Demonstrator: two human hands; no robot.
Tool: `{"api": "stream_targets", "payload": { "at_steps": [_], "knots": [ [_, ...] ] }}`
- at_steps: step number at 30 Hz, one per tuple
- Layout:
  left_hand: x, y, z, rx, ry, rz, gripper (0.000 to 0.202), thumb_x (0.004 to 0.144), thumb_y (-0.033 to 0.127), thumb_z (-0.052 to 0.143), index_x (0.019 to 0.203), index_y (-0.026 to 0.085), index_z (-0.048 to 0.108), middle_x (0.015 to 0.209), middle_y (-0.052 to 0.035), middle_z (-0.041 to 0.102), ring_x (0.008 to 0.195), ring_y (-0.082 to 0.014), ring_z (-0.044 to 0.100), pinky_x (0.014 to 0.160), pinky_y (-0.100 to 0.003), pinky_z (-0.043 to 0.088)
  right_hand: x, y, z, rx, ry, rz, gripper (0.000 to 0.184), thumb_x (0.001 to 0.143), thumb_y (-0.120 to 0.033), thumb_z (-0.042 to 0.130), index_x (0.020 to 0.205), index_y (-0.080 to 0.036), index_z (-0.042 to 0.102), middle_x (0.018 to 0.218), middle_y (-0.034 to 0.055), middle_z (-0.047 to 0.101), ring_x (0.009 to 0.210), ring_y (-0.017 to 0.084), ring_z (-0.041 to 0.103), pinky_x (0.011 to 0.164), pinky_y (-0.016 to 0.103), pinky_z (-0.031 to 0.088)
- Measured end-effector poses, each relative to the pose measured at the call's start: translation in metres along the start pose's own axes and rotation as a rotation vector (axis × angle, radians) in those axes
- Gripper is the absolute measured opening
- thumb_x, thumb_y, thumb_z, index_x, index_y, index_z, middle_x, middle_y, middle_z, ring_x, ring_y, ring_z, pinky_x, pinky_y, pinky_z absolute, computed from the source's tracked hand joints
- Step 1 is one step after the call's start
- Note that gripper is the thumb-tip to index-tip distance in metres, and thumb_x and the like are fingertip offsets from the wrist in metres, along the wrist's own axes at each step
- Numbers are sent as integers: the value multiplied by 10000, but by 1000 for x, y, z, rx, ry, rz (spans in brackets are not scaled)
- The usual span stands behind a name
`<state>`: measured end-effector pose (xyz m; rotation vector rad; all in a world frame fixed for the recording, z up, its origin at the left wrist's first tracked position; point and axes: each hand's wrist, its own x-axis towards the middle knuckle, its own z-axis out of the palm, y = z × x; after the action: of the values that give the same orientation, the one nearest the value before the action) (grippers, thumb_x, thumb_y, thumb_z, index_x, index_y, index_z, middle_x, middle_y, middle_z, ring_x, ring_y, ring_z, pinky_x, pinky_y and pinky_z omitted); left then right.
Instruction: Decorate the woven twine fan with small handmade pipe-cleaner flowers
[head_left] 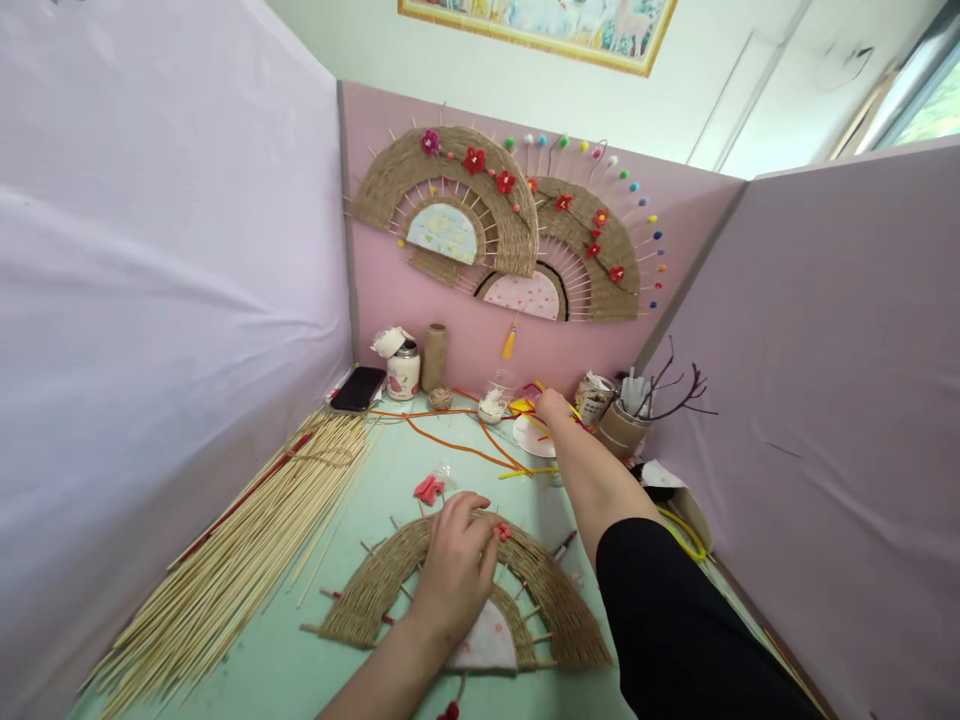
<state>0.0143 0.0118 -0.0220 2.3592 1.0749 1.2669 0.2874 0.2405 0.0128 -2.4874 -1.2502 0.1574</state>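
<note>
A half-round fan woven of brown twine over thin sticks (570, 610) lies on the table before me. My left hand (457, 565) rests on its upper band, fingers bent and closed together, with the fingertips at a small coral-red flower (502, 532). A pale fabric half-circle (491, 640) fills the fan's middle, partly under my wrist. Stretched to the back of the table, my right hand (553, 405) is among coloured pipe cleaners by a white round plate (531, 437). Its fingers are mostly hidden. Beyond the fan lies a coral-red piece (430, 489) with clear plastic.
Thin sticks (255, 540) are heaped at left, near a phone (358, 388) and a white jar (403, 370). Orange pipe cleaners (450, 443) cross the table's back. A cardboard holder (622, 428) with twigs stands right. Two finished fans (450, 150) hang on the pink back panel.
</note>
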Motion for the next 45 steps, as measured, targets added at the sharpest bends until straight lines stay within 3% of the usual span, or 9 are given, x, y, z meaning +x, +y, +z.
{"api": "stream_targets", "payload": {
  "at_steps": [7, 12, 16, 18, 21, 24, 28, 39, 45],
  "knots": [
    [1, 3, -6, -87, 31, -89, 201, 874, 156, 509, 974, 189, 680, 1076, -99, 625, 1073, -243, 550, 951, -465, 442, -25, 4, -41, 115, 274, -115, 307, 904, -302, 486, 1027, -127, 706, 1040, 197, 707, 955, 262, 665, 765, 313, 458],
    [12, 1, -8, -488, 36, -362, 220, 812, 185, 614, 1029, 176, 646, 1083, -105, 632, 1037, -236, 579, 946, -447, 458, -101, 29, -75, 340, 426, -312, 262, 844, -303, 499, 886, -124, 686, 836, 110, 711, 744, 191, 611, 673, 276, 426],
    [20, 1, -19, -1222, 31, -781, 449, 785, 302, 698, 1183, 195, 520, 1210, -117, 586, 1003, -197, 625, 858, -372, 525, -211, 36, -64, 802, 241, -443, 195, 766, -352, 571, 676, -180, 592, 556, -26, 559, 518, 116, 461, 533, 238, 361],
    [21, 2, -26, -1454, -66, -751, 392, 773, 329, 713, 1098, 178, 553, 1180, -107, 605, 967, -185, 636, 817, -348, 542, -260, 35, -52, 918, 115, -443, 199, 752, -366, 591, 657, -193, 571, 514, -50, 508, 485, 104, 423, 506, 233, 342],
    [21, -1, -31, -1431, -15, -726, 362, 689, 237, 783, 981, 166, 581, 1020, -57, 646, 831, -122, 632, 674, -227, 524, -299, 34, -39, 1015, -60, -427, 258, 765, -429, 602, 656, -198, 568, 508, -49, 509, 473, 104, 425, 500, 237, 351],
    [22, -6, -27, -1248, 33, -749, 337, 671, 202, 786, 941, 160, 588, 930, -34, 653, 779, -107, 627, 607, -185, 500, -298, 38, -35, 1070, -195, -446, 340, 793, -513, 553, 765, -186, 640, 693, 11, 643, 536, 119, 501, 531, 254, 398],
    [21, -10, -20, -1069, 4, -680, 316, 700, 205, 754, 957, 155, 576, 917, -38, 656, 782, -126, 635, 597, -203, 513, -282, 49, -32, 993, -112, -528, 352, 763, -487, 599, 891, -178, 709, 846, 50, 704, 729, 169, 593, 685, 292, 462],
    [19, -15, -16, -923, -79, -575, 370, 728, 243, 729, 1031, 161, 534, 945, -40, 651, 817, -143, 640, 645, -236, 513, -288, 54, -30, 1025, -255, -433, 226, 701, -373, 631, 782, -178, 712, 726, 18, 686, 634, 143, 573, 624, 267, 443],
    [16, -10, -23, -1121, -190, -611, 413, 728, 273, 748, 1066, 170, 533, 937, -41, 644, 765, -121, 624, 611, -214, 489, -288, 54, -26, 1232, -446, -337, 216, 652, -394, 673, 682, -187, 620, 565, -37, 562, 508, 98, 452, 514, 237, 377]
  ]
}}
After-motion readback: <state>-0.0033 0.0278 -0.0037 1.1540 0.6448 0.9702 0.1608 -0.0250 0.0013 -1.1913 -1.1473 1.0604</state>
